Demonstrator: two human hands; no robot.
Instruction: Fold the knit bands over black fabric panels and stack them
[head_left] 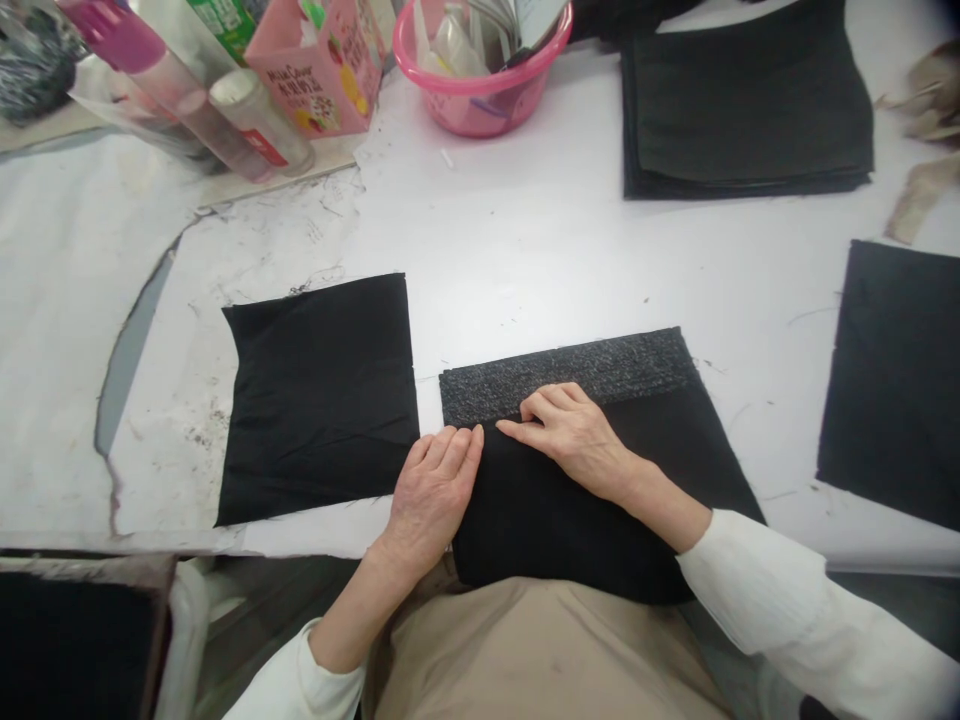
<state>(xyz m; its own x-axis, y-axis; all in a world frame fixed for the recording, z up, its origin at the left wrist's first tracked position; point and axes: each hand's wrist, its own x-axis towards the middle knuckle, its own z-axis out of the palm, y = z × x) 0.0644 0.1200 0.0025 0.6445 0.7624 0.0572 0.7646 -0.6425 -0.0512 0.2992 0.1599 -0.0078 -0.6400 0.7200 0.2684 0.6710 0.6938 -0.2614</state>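
Observation:
A black fabric piece (600, 520) lies in front of me, its lower end hanging over the table's near edge. Along its far edge runs a speckled dark-grey band (630, 365). My left hand (439, 485) is closed at the left edge of the fabric, fingertips just below the band's left end. Curled at the lower edge of the band, my right hand (577, 435) pinches there, with thumb and index finger pointing toward the left hand. The fingers hide the cloth beneath them.
On the white table (510, 250) lie another black fabric piece (322, 400) at left, one more (896, 380) at right and a black fabric stack (750, 100) behind. A pink basin (480, 105), a pink box (319, 75) and bottles (259, 125) stand at the back.

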